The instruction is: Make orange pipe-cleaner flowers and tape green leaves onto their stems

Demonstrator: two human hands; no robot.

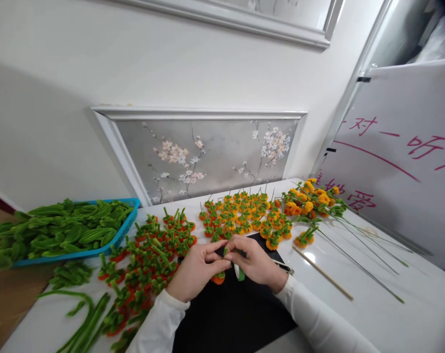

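Observation:
My left hand (196,267) is closed, thumb and fingertips pinched together over the black mat. Just under its thumb shows an orange chenille flower (218,279) with green on top, partly hidden by the fingers. My right hand (254,261) meets it from the other side, also in a pinch, with a small green fuzzy piece (225,251) at its fingertips. Below the right fingers a roll of green tape (239,272) is partly covered by the hand. Exactly where the flower and the green piece join is hidden.
Red-orange flowers with green stems (159,260) crowd the left, yellow-orange ones (240,213) the back. A blue basket (128,228) holds green leaves. A wooden stick (323,273), long-stemmed flowers (310,198) and scissors-like metal (284,266) lie rightward. The black mat (229,318) is beneath.

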